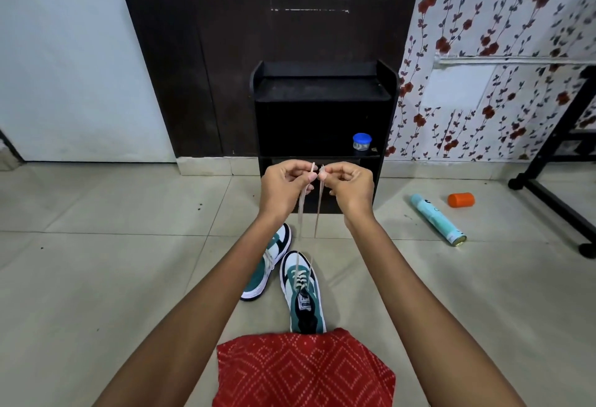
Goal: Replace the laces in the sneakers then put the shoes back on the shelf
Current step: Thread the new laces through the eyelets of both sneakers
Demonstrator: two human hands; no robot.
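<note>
Both hands, left and right, pinch the lace ends; pull evenly to level them above the sneaker.

We see from one head-worn wide camera, looking forward and down along our arms, floor tiles near, black shelf straight ahead.

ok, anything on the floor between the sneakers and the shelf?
Nothing visible. The tiles between the two sneakers and the black shelf look bare. The spray can and orange cap lie off to the right. A blue-lidded jar stands at the shelf's right end.
</note>
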